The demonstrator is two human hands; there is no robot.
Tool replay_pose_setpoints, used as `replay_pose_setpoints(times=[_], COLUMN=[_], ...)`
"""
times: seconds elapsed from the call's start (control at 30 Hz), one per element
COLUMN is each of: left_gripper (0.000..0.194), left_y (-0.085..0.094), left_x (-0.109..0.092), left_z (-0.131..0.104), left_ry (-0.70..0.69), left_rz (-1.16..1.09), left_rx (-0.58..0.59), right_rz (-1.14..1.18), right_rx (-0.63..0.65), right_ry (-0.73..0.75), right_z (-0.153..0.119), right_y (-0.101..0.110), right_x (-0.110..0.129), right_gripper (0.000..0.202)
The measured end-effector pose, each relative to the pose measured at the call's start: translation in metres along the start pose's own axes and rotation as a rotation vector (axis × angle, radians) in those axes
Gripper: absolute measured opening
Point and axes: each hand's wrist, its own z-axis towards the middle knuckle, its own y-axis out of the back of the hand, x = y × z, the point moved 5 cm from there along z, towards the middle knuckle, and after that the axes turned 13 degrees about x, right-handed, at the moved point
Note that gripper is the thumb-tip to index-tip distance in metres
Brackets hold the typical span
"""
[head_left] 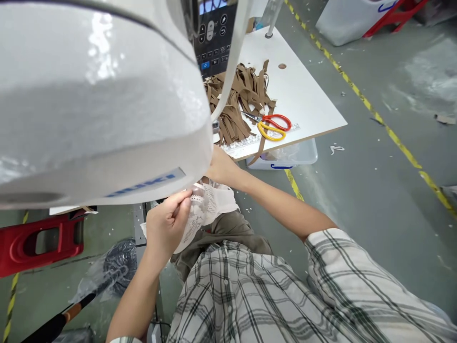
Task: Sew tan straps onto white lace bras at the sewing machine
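Observation:
Below the white head of a sewing machine [107, 109], my left hand [167, 224] pinches the edge of a white lace garment [193, 226]. The lace hangs down over my lap. My right hand [223, 166] is at the far side of the garment, by the machine head's lower right corner; its fingers are hidden behind the head. A pile of brown fabric strips [237, 102] lies on the white table [307, 109] to the right. Scissors with one red and one yellow handle [273, 126] rest at the pile's near edge.
A control panel [214, 40] stands behind the machine head. Beneath the table's near edge is a clear plastic bin [303, 152]. On the left are a red stool [43, 243] and a dark plastic-wrapped bundle [119, 267]. A ruler strip [246, 142] runs along the table edge.

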Motion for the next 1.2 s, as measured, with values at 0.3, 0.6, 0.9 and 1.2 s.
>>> replay_pose_setpoints(times=[0.3, 0.6, 0.9, 1.2], left_gripper=[0.022, 0.021, 0.022, 0.019], left_y=[0.001, 0.004, 0.002, -0.001], left_x=[0.002, 0.004, 0.02, 0.021], left_z=[-0.005, -0.008, -0.014, -0.012], left_ry=[0.044, 0.048, 0.065, -0.023], left_rz=[-0.024, -0.025, -0.074, -0.103], left_rx=[-0.048, -0.128, -0.216, -0.223], right_rz=[-0.003, 0.012, -0.018, -0.034], right_rx=[0.003, -0.017, -0.039, -0.083], right_ry=[-0.027, -0.023, -0.065, -0.078], right_z=[0.0, 0.003, 0.003, 0.001], right_y=[-0.001, -0.003, -0.005, -0.009], right_x=[0.0, -0.001, 0.003, 0.005], right_gripper=[0.012, 0.008, 0.009, 0.012])
